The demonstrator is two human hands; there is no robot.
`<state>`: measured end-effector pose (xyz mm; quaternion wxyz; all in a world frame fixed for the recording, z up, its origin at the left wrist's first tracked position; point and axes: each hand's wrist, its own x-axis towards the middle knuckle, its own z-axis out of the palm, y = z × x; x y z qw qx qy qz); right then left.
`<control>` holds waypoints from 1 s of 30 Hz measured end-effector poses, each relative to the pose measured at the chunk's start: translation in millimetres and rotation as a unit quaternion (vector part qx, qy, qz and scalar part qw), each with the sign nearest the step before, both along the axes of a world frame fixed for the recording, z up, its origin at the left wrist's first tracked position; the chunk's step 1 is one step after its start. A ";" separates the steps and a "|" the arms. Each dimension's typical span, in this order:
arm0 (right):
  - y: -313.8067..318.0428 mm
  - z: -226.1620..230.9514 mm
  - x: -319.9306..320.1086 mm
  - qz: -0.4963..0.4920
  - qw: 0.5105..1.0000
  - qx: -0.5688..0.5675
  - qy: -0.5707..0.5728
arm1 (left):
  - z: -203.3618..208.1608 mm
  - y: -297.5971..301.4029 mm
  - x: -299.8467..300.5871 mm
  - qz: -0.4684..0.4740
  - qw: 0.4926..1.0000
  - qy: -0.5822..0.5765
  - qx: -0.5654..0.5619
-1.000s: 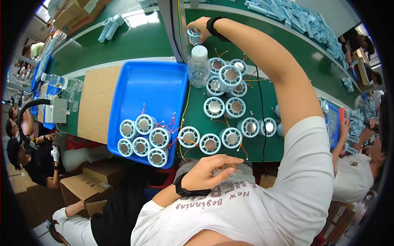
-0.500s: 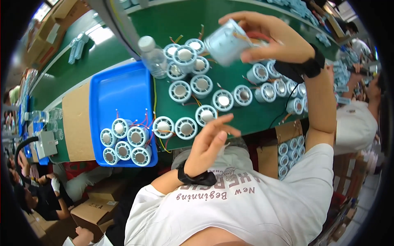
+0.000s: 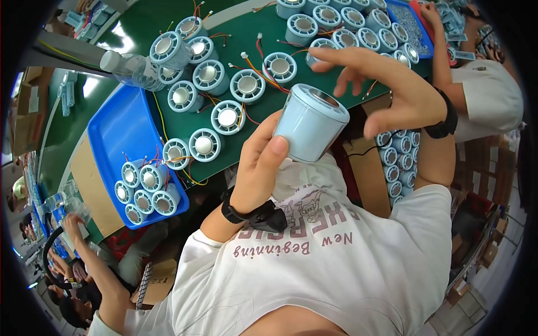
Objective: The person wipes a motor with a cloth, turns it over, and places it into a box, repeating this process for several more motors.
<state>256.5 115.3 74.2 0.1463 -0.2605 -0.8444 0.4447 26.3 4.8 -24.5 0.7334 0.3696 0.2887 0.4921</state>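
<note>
My left hand [image 3: 259,165] grips a light-blue cylindrical fan unit [image 3: 311,126] from its left side, thumb across the front wall. The unit is tilted, with a dark shiny round face on its upper end, and thin red, yellow and dark wires with white plugs run out behind it. To its right hovers my right hand [image 3: 400,92], fingers spread and apart from the unit. Beyond both hands, similar fan units stand on the green table, such as one [image 3: 247,85] with a slotted ring round a silver disc.
Several units sit in a blue tray [image 3: 115,120] at the left, near a clear bottle [image 3: 131,68]. A group of units [image 3: 353,19] stands far right. More fill a cardboard box [image 3: 364,173] below the table edge. Co-workers [image 3: 485,95] sit on both sides.
The fan unit has come from my raised right hand down to my left hand, which has closed on it. My right hand has let go and lowered. The view has shifted to the right.
</note>
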 end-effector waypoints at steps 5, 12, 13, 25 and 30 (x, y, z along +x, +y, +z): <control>-7.9 -31.9 -4.4 0.062 0.992 0.051 0.095 | 0.0 -2.6 -0.3 -0.043 0.997 -0.013 -0.070; -11.1 -31.3 0.2 0.045 0.997 0.023 0.062 | 17.6 -1.4 2.7 -0.092 0.984 0.040 -0.149; -11.3 -31.0 0.5 0.044 0.997 0.021 0.062 | 16.1 -2.6 3.6 -0.093 0.983 0.040 -0.151; -18.2 -38.6 -4.8 -0.048 0.998 0.036 0.023 | 23.4 -0.5 4.1 0.019 0.998 0.050 -0.025; -13.5 -40.7 -9.2 -0.013 0.999 0.041 0.033 | 19.4 -3.5 -3.2 0.002 0.997 0.080 0.011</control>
